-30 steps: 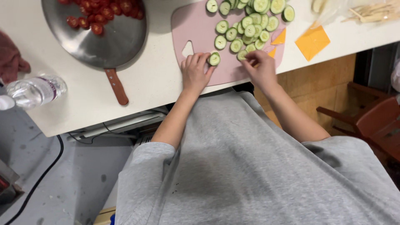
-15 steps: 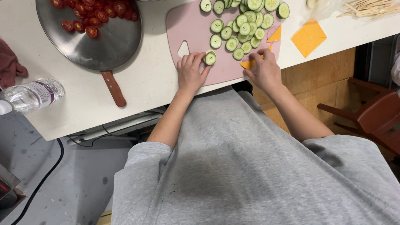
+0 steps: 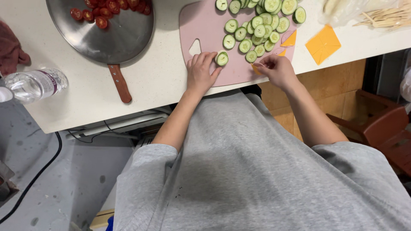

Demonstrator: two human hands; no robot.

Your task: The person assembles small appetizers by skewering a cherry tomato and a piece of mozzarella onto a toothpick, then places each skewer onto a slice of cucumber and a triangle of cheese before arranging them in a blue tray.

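Cucumber slices [image 3: 257, 30] heaped on pink board [image 3: 205, 30] at bench edge; left hand [image 3: 201, 72] fingers spread beside one slice [image 3: 221, 58], right hand [image 3: 278, 70] pinching orange cheese piece [image 3: 257, 68]; assembly apparently unfinished.

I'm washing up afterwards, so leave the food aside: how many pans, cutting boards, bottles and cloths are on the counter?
Steel pan: 1
Pink cutting board: 1
Clear plastic bottle: 1
Dark red cloth: 1
Total: 4
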